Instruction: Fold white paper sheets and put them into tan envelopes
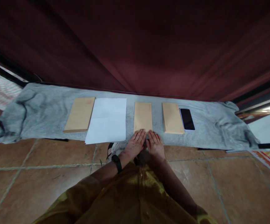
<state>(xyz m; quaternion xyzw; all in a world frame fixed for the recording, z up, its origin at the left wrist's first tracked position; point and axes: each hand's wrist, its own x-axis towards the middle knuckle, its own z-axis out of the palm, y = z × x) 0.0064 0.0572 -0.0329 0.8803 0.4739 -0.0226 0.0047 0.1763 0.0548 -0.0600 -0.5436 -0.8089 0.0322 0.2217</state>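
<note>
My left hand [136,143] and my right hand [155,143] lie flat side by side, fingers stretched out, with their tips on the near edge of a tan envelope [142,116] in the middle of a grey cloth [44,109]. A black band sits on my left wrist. To the right lies a stack of tan envelopes [172,117] with a black phone [187,119] beside it. Left of the middle envelope is a sheet of white paper [107,120], and further left another stack of tan envelopes [80,114].
The grey cloth is spread over a brown tiled floor [32,174]. A dark red curtain [135,46] hangs behind it. More white paper [267,129] lies at the far right, next to something colourful at the frame's edge.
</note>
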